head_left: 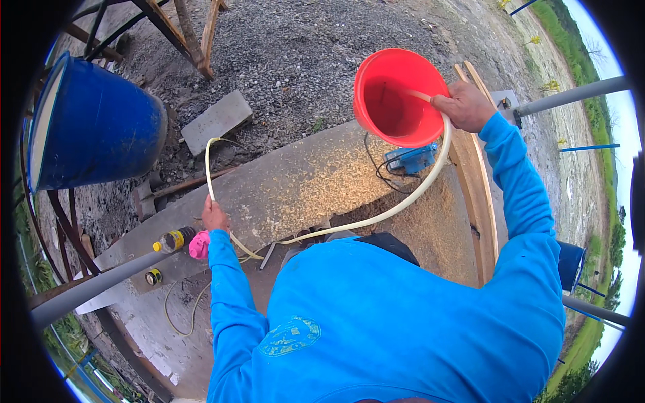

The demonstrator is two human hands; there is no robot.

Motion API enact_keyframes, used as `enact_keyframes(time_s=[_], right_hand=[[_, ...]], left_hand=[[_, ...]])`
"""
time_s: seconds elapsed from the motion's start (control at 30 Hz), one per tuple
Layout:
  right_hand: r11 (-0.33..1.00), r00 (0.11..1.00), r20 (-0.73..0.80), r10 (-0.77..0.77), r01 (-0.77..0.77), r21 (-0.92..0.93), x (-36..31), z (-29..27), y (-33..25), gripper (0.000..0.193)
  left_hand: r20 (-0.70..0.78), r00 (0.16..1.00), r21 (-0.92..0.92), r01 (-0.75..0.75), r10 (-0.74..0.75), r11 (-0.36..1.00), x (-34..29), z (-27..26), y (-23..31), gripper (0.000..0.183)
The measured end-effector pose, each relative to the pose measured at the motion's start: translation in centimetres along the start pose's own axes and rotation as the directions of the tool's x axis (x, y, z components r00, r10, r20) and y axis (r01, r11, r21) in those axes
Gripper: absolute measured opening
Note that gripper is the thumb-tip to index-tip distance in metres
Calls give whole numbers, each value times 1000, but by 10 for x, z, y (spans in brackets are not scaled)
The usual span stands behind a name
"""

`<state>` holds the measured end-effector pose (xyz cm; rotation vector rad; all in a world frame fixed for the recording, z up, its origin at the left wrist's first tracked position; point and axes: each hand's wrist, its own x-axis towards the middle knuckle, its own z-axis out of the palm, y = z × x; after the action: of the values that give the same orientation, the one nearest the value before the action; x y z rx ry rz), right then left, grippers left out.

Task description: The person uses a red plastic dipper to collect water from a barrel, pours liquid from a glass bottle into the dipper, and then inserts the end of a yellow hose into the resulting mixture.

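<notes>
A pale cream hose (386, 213) loops across in front of me. My right hand (465, 106) is closed on it at the rim of a red bucket (373, 70). From there one part of the hose runs into the bucket; whether those fingers also grip the rim, I cannot tell. My left hand (216, 217) is closed around another stretch, whose far end bends over near a concrete block (216, 122). Beside my left wrist is a crumpled pink thing (199, 245). Behind the bucket's lower edge sits a blue power tool (411, 160) with a black cord.
Wood shavings (336, 185) cover much of the concrete slab (248, 195). Curved wooden planks (474, 195) lie at the right. A large blue drum (101, 127) stands at the left. A yellow-and-black bottle (174, 240) and a small can (154, 276) are near a grey pole (101, 281).
</notes>
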<state>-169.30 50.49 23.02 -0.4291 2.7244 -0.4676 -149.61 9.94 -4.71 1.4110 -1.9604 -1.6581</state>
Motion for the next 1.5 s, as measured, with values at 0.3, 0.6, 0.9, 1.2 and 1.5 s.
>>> enact_keyframes(time_s=[0.3, 0.6, 0.9, 1.2, 1.5], right_hand=[[1000, 1000, -8, -3, 3, -27, -2, -1, 0, 37], [996, 998, -3, -58, 58, 66, -6, -3, -3, 30], [996, 997, 14, -75, 74, 44, -6, -3, -4, 30], [975, 980, 84, -183, 191, -109, -2, 0, 4, 18], [996, 995, 32, -90, 89, 33, -1, 2, 3, 27]], left_hand=[[28, 1000, -33, -3, 4, 999, 2, -1, -4, 36], [33, 999, 10, 6, -6, 1000, 4, 0, -9, 35], [37, 999, -18, 22, -21, 1000, -1, -2, -10, 36], [68, 996, -46, 65, -62, 997, -10, -6, -7, 38], [29, 999, -40, 36, -35, 999, -3, -6, -15, 34]])
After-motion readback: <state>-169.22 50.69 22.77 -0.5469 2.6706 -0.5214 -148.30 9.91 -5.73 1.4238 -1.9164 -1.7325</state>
